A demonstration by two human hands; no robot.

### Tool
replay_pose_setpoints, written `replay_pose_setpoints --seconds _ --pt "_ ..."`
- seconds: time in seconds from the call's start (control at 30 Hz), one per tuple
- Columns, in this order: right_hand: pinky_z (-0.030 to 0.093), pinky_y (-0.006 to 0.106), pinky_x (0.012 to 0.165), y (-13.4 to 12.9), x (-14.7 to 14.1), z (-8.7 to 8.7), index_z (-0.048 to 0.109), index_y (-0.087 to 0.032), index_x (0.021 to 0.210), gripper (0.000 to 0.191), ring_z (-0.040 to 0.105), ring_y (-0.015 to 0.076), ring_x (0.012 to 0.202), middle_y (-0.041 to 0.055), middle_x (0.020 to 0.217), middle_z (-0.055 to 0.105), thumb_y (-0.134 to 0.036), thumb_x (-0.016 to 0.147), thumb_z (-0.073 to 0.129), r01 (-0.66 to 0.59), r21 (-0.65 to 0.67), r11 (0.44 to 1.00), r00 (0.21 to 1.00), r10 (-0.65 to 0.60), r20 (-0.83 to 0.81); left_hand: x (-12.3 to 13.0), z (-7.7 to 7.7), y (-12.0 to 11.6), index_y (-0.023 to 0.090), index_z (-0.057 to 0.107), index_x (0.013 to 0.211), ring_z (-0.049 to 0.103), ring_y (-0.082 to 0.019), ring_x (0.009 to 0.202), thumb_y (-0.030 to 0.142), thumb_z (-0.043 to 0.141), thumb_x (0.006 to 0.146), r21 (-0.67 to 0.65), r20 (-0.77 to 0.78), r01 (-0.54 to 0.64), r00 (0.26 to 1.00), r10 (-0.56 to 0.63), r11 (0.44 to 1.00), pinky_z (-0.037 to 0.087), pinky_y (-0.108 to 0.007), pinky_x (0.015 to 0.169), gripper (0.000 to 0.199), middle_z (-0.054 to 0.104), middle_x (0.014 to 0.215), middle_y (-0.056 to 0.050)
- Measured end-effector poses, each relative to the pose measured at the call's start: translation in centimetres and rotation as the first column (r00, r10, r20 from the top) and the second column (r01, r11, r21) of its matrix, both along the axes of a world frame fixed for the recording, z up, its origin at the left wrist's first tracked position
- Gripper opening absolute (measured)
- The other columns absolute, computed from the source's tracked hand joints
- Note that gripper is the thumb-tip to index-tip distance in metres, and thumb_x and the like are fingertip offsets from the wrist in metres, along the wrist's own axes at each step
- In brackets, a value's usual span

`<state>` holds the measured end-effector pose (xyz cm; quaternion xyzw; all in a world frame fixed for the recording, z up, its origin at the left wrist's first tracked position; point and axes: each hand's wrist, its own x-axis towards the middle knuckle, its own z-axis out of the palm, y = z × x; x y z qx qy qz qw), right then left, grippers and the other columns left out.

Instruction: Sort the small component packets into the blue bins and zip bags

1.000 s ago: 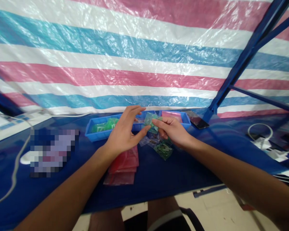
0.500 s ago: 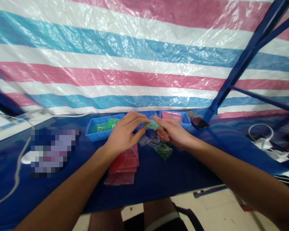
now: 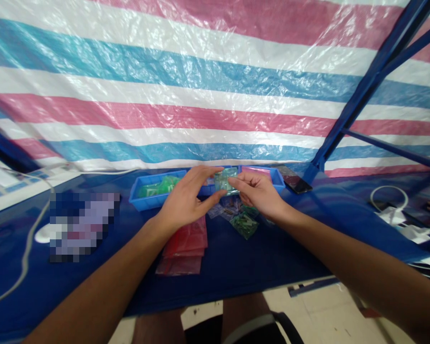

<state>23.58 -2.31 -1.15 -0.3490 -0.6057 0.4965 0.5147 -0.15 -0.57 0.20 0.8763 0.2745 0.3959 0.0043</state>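
Observation:
Above the table, a small clear green plastic bag (image 3: 224,180) is held up between both hands. My right hand (image 3: 260,193) pinches its right side between thumb and fingers. My left hand (image 3: 188,198) spans its left side, fingers at the upper edge and thumb at the lower corner. Below the hands lie a filled green bag (image 3: 244,224) and several clear bags (image 3: 226,210) with small dark pieces in them. A stack of red plastic bags (image 3: 184,248) lies under my left wrist, partly hidden by it.
A blue bin (image 3: 148,205) with green bags stands at left, and another blue bin (image 3: 279,177) with pink bags at right; a third between them is mostly hidden. A dark phone (image 3: 297,181) lies beyond. White cables (image 3: 397,212) lie right; a blurred-out object lies left.
The green bag has turned from nearly edge-on to facing me, flat and upright. My left thumb and fingers have spread further apart, and my right-hand grip has shifted on the bag.

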Motion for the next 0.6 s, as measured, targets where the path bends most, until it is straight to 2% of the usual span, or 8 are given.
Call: replay_pose_setpoints --seconds 0.07,0.17,0.27,0.37,0.47,0.53,0.6 --pt "0.02 0.027 0.043 0.1 0.07 -0.05 0.051 -0.023 0.068 0.058 0.03 0.0074 0.04 -0.0098 0.046 0.039 -0.066 0.087 0.086 -0.011 -0.078 0.997 0.998 0.006 -0.07 0.08 0.1 0.14 0.027 0.062 0.15 0.064 -0.032 0.138 0.045 0.08 0.1 0.015 0.005 0.061 0.998 -0.061 0.998 0.058 -0.048 0.113 0.056 0.061 0.155 -0.016" --pt "0.018 0.028 0.043 0.04 -0.01 0.05 0.046 -0.024 0.064 0.062 0.029 0.0076 0.038 -0.0097 0.044 0.036 -0.065 0.086 0.087 -0.068 -0.184 0.981 0.989 0.043 -0.14 0.12 0.16 0.33 0.028 0.069 0.14 0.063 -0.031 0.139 0.041 0.082 0.099 0.046 0.007 0.106 0.994 -0.106 0.993 0.057 -0.049 0.113 0.045 0.059 0.159 -0.015" --pt "0.02 0.028 0.042 0.0 -0.21 0.18 0.043 -0.024 0.059 0.067 0.028 0.0071 0.037 -0.0083 0.041 0.037 -0.069 0.087 0.084 -0.103 -0.216 0.971 0.988 0.074 -0.136 0.04 0.21 0.39 0.026 0.075 0.131 0.067 -0.029 0.133 0.033 0.072 0.106 0.067 0.006 0.108 0.994 -0.108 0.992 0.057 -0.047 0.112 0.026 0.07 0.144 -0.013" --pt "0.021 0.028 0.042 0.1 -0.28 0.38 0.047 -0.024 0.063 0.065 0.029 0.0078 0.037 -0.0087 0.042 0.037 -0.074 0.087 0.081 -0.062 -0.218 0.974 0.989 0.031 -0.146 0.01 0.35 0.25 0.023 0.077 0.121 0.073 -0.026 0.12 0.032 0.067 0.109 0.065 0.055 0.086 0.994 -0.089 0.994 0.058 -0.044 0.109 0.018 0.078 0.126 -0.011" --pt "0.021 0.026 0.042 0.12 -0.15 0.68 0.053 -0.025 0.076 0.058 0.03 0.0088 0.04 -0.0105 0.048 0.038 -0.075 0.087 0.081 -0.021 -0.203 0.979 0.976 -0.025 -0.218 0.13 0.43 0.0 0.021 0.078 0.118 0.076 -0.022 0.1 0.037 0.067 0.11 0.011 0.101 0.01 0.995 -0.011 1.0 0.06 -0.037 0.097 0.021 0.081 0.11 -0.008" --pt "0.022 0.026 0.043 0.0 -0.04 0.81 0.058 -0.025 0.085 0.053 0.033 0.0091 0.043 -0.0104 0.053 0.043 -0.072 0.087 0.082 -0.021 -0.158 0.987 0.974 -0.015 -0.226 0.25 0.36 -0.11 0.022 0.076 0.126 0.075 -0.02 0.089 0.042 0.069 0.109 -0.052 0.131 -0.056 0.989 0.063 0.997 0.06 -0.033 0.089 0.028 0.08 0.101 -0.005" --pt "0.024 0.026 0.045 -0.18 0.04 0.79 0.062 -0.024 0.09 0.05 0.036 0.009 0.045 -0.0096 0.057 0.048 -0.069 0.087 0.085 -0.039 -0.102 0.994 0.987 0.022 -0.161 0.36 0.23 -0.15 0.023 0.072 0.137 0.074 -0.019 0.084 0.047 0.072 0.106 -0.135 0.18 -0.072 0.979 0.096 0.988 0.059 -0.031 0.083 0.039 0.078 0.096 -0.003"
